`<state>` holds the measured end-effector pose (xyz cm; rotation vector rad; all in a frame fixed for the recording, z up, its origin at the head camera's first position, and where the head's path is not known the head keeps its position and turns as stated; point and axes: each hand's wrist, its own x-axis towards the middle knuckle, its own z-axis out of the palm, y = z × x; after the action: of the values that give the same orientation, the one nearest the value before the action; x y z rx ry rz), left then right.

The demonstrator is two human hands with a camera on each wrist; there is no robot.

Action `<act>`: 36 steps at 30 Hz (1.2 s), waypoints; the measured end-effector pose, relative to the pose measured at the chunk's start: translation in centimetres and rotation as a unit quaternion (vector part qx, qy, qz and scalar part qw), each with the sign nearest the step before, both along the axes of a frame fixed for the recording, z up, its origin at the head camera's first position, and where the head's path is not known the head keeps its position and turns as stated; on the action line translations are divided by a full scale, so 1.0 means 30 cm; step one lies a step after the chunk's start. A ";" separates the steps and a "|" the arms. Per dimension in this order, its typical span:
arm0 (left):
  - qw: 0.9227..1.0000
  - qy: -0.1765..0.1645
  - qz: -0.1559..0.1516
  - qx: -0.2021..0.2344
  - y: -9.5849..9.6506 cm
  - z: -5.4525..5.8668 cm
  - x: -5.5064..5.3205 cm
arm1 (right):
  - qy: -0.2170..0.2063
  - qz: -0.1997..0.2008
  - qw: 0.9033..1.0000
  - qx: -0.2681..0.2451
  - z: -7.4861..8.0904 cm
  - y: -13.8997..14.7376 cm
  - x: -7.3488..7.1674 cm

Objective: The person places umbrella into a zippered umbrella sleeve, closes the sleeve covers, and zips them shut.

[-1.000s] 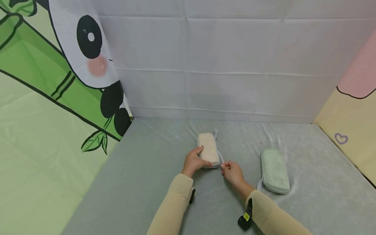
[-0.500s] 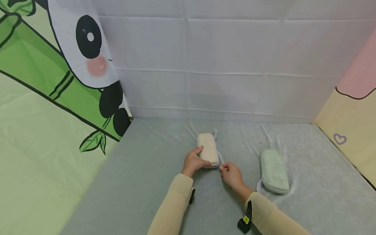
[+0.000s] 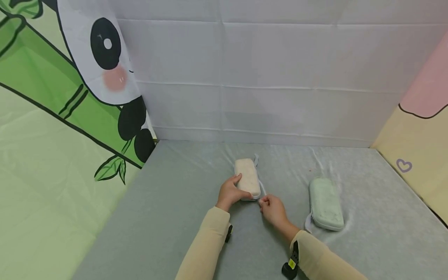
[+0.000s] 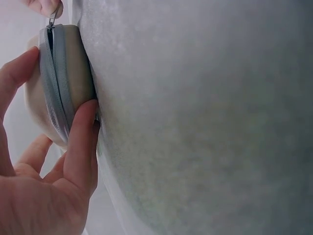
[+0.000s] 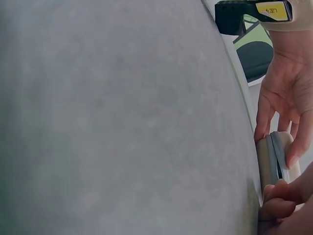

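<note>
A cream zippered case (image 3: 247, 175) lies on the grey cloth, its near end toward me. My left hand (image 3: 231, 192) grips it from the left and near end, the thumb on the near edge. At the near right corner, my right hand (image 3: 274, 210) pinches the zipper pull (image 4: 52, 20). The grey zipper (image 4: 57, 73) runs around the case's side; a narrow dark gap shows between its tapes close to the slider. A light strap (image 3: 262, 187) hangs along the case's right side.
A pale green zippered case (image 3: 326, 204) lies to the right on the grey cloth (image 3: 157, 217), its strap at its left side. A white wall sheet (image 3: 273, 77) rises behind, with printed panels at left and right.
My right hand has moved slightly left along the near end of the cream case, with the zipper pull. The left hand keeps its hold and the case stays nearly in place.
</note>
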<state>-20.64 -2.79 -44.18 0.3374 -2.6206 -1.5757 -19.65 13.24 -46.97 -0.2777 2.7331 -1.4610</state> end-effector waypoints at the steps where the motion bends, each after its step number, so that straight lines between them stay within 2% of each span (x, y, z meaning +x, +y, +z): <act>1: 1.000 0.001 0.000 0.001 0.000 0.000 0.001 | 0.000 0.001 1.000 0.002 0.001 -0.001 0.002; 15: 1.000 -0.007 -0.001 0.000 -0.005 0.000 -0.002 | 0.039 0.005 0.999 0.007 0.005 -0.015 0.017; 22: 1.000 -0.005 -0.009 0.002 -0.014 -0.006 -0.003 | 0.032 0.011 0.999 0.012 0.011 -0.021 0.023; 30: 1.000 -0.005 -0.010 0.006 -0.021 -0.004 -0.003 | 0.064 0.025 0.998 0.017 0.014 -0.032 0.028; 36: 1.000 -0.011 -0.012 0.012 -0.021 -0.006 -0.001 | 0.054 0.023 0.998 0.014 0.010 -0.040 0.031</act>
<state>-20.66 -3.42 -44.36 0.3274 -2.6338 -1.6200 -18.70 12.04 -46.66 -0.4290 2.8075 -1.4355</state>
